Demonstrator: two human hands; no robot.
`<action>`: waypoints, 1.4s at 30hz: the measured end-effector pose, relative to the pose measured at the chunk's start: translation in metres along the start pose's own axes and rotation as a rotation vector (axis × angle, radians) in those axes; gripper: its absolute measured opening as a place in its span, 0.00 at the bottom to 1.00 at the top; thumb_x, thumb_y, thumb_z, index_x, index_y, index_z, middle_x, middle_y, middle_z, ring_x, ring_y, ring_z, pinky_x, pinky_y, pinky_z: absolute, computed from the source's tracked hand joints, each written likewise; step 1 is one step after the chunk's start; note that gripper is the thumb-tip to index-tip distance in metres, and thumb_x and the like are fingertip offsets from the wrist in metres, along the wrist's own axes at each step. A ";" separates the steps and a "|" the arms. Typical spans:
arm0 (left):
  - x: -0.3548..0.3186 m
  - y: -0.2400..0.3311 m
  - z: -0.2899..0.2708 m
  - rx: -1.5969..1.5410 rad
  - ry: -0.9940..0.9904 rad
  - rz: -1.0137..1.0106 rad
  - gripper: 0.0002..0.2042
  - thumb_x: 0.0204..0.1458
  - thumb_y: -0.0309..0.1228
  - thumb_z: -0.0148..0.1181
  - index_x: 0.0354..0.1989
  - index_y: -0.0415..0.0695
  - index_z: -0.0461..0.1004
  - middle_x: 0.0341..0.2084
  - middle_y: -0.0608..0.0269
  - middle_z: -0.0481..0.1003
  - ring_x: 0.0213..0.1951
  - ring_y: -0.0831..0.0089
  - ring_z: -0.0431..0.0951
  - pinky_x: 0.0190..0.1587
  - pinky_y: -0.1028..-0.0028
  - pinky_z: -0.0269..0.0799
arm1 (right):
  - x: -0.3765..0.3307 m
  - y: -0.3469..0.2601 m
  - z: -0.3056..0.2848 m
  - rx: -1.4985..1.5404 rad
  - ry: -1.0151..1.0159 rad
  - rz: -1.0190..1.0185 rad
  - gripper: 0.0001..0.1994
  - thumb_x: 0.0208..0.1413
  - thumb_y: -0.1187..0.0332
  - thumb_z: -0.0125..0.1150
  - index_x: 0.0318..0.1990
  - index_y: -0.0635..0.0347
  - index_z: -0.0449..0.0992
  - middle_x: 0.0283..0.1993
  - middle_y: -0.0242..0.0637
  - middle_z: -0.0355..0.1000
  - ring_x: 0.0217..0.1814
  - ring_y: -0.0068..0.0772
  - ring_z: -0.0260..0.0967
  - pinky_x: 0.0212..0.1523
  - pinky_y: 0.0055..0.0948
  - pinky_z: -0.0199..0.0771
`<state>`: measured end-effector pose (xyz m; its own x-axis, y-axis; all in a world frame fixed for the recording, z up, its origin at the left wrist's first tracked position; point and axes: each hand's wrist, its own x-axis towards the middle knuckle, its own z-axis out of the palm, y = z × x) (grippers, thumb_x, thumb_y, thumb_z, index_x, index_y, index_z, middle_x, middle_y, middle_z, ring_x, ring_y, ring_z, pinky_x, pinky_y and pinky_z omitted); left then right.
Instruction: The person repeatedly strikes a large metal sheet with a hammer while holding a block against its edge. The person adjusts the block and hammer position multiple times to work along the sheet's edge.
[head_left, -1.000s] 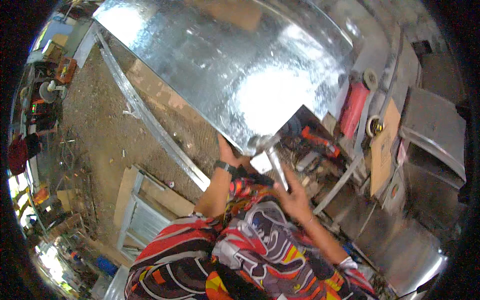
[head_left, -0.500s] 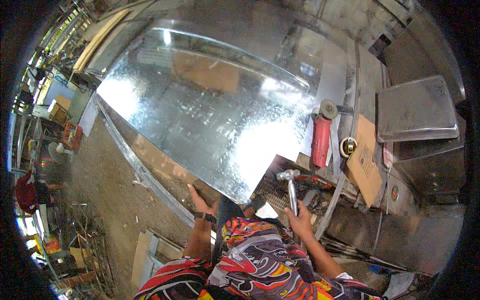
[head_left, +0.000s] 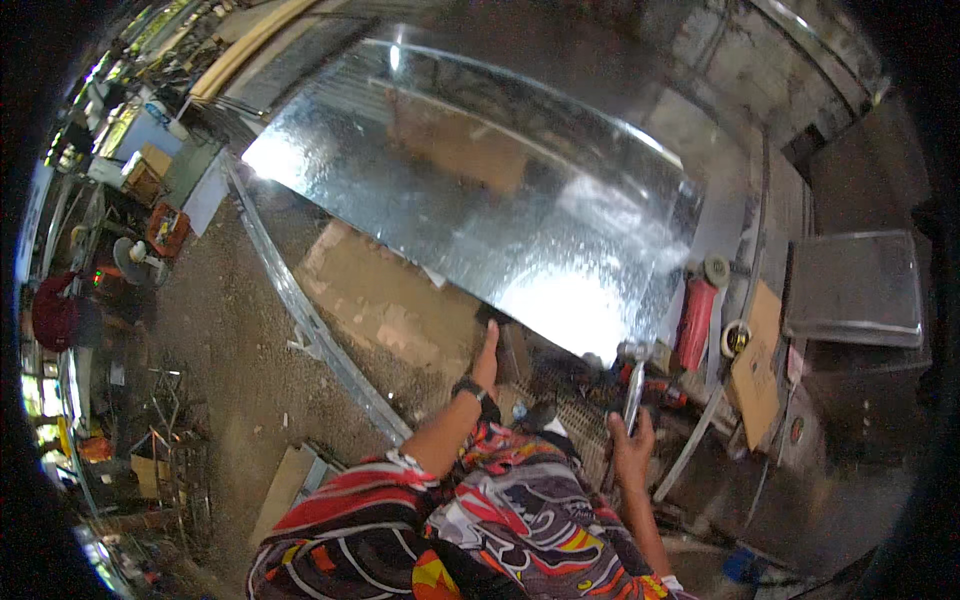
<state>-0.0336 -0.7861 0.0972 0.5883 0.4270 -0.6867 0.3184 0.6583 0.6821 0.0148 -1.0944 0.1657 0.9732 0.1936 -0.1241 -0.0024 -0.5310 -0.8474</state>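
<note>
A large shiny metal sheet (head_left: pixel 450 215) lies slantwise across the middle, with bright glare on its near right part. My right hand (head_left: pixel 630 450) is closed around the handle of a hammer (head_left: pixel 635 385). The hammer's metal head is over or beside the sheet's near right corner; contact cannot be made out. Close to the sheet's near edge, my left hand (head_left: pixel 487 360) is seen almost edge-on, its fingers stretched out toward the edge. It holds nothing that I can see, and its fingertips are partly lost against a dark patch.
Right of the sheet lie a red angle grinder (head_left: pixel 697 320), a tape measure (head_left: pixel 736 338) and a cardboard piece (head_left: pixel 756 375). A metal tray-like panel (head_left: pixel 855 290) stands farther right. At left, a long metal strip (head_left: pixel 300 305) crosses above the dirt floor. A person in dark red (head_left: pixel 62 312) is at far left.
The sheet and surroundings sit farther right in view. My left hand has moved up and right to the sheet's near edge. The hammer, still in my right hand, is nearer the sheet's corner.
</note>
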 end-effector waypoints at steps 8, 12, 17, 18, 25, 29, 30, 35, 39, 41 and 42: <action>0.020 -0.035 -0.122 -0.149 -0.196 -0.261 0.38 0.59 0.69 0.53 0.62 0.47 0.74 0.52 0.58 0.79 0.54 0.60 0.78 0.59 0.57 0.74 | -0.053 -0.049 0.028 0.165 0.065 0.191 0.22 0.63 0.61 0.69 0.56 0.68 0.72 0.37 0.35 0.73 0.35 0.28 0.70 0.38 0.35 0.75; -0.011 -0.038 -0.183 -0.118 -0.125 -0.169 0.36 0.59 0.68 0.55 0.59 0.47 0.75 0.50 0.58 0.80 0.51 0.60 0.79 0.57 0.57 0.76 | -0.086 0.007 0.028 -0.095 0.010 0.269 0.22 0.60 0.64 0.69 0.57 0.69 0.74 0.38 0.40 0.76 0.38 0.33 0.72 0.44 0.35 0.75; -0.020 -0.029 -0.256 -0.142 0.011 -0.084 0.40 0.54 0.67 0.62 0.63 0.45 0.72 0.53 0.58 0.77 0.51 0.59 0.79 0.54 0.56 0.77 | -0.104 0.070 0.032 -0.025 0.045 0.218 0.20 0.59 0.65 0.69 0.54 0.68 0.75 0.30 0.37 0.74 0.28 0.27 0.70 0.31 0.32 0.72; -0.024 -0.013 -0.257 -0.085 0.037 -0.060 0.40 0.54 0.67 0.62 0.63 0.44 0.72 0.53 0.58 0.77 0.51 0.59 0.79 0.53 0.55 0.77 | -0.103 0.075 0.033 -0.009 0.019 0.302 0.19 0.59 0.65 0.69 0.53 0.67 0.75 0.26 0.34 0.73 0.23 0.24 0.69 0.25 0.31 0.69; -0.077 0.129 -0.167 0.932 0.050 0.582 0.38 0.48 0.59 0.73 0.53 0.34 0.76 0.46 0.46 0.81 0.46 0.56 0.83 0.49 0.56 0.77 | -0.095 0.038 0.021 0.107 0.023 0.515 0.13 0.59 0.65 0.69 0.44 0.66 0.76 0.21 0.33 0.69 0.16 0.27 0.65 0.19 0.35 0.66; -0.070 0.194 -0.141 1.228 0.049 0.825 0.39 0.40 0.60 0.77 0.51 0.39 0.77 0.44 0.44 0.81 0.46 0.47 0.82 0.51 0.54 0.76 | -0.093 0.016 0.036 0.023 -0.012 0.416 0.16 0.59 0.65 0.69 0.49 0.66 0.77 0.22 0.31 0.70 0.20 0.25 0.67 0.22 0.35 0.68; -0.057 0.210 -0.125 1.297 0.053 0.848 0.39 0.40 0.60 0.77 0.51 0.39 0.77 0.44 0.44 0.81 0.47 0.47 0.82 0.51 0.54 0.76 | -0.088 0.017 0.040 -0.014 0.081 0.321 0.16 0.59 0.65 0.69 0.50 0.66 0.77 0.23 0.32 0.70 0.20 0.26 0.67 0.23 0.35 0.69; 0.029 0.282 -0.060 1.498 -0.097 1.036 0.44 0.38 0.65 0.75 0.53 0.37 0.76 0.45 0.44 0.81 0.48 0.46 0.80 0.52 0.54 0.76 | -0.046 -0.060 0.069 -0.009 0.294 0.201 0.23 0.60 0.65 0.68 0.60 0.64 0.75 0.39 0.46 0.79 0.38 0.35 0.77 0.41 0.36 0.77; 0.122 0.324 -0.029 1.725 -0.292 1.094 0.46 0.38 0.67 0.73 0.55 0.37 0.75 0.45 0.43 0.80 0.50 0.46 0.79 0.54 0.53 0.74 | 0.038 -0.094 0.097 -0.098 0.339 -0.035 0.26 0.59 0.65 0.67 0.65 0.59 0.74 0.54 0.55 0.78 0.52 0.49 0.80 0.52 0.40 0.77; 0.146 0.330 0.017 1.828 -0.419 0.942 0.45 0.39 0.66 0.73 0.56 0.37 0.74 0.45 0.44 0.80 0.52 0.47 0.78 0.56 0.54 0.73 | 0.077 -0.083 0.109 -0.444 0.237 0.053 0.25 0.55 0.66 0.66 0.62 0.54 0.76 0.51 0.52 0.78 0.49 0.55 0.78 0.49 0.45 0.79; 0.196 0.337 -0.013 1.769 -0.421 1.247 0.45 0.39 0.65 0.73 0.55 0.38 0.75 0.46 0.45 0.80 0.52 0.47 0.78 0.56 0.54 0.73 | 0.115 -0.085 0.132 -0.521 0.103 0.062 0.23 0.54 0.66 0.64 0.60 0.52 0.78 0.49 0.49 0.78 0.48 0.54 0.78 0.48 0.47 0.79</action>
<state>0.1793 -0.4731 0.1892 0.9734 -0.2191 0.0676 -0.2290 -0.9446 0.2353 0.0965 -0.9183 0.1550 0.9925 0.0808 -0.0917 0.0287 -0.8833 -0.4680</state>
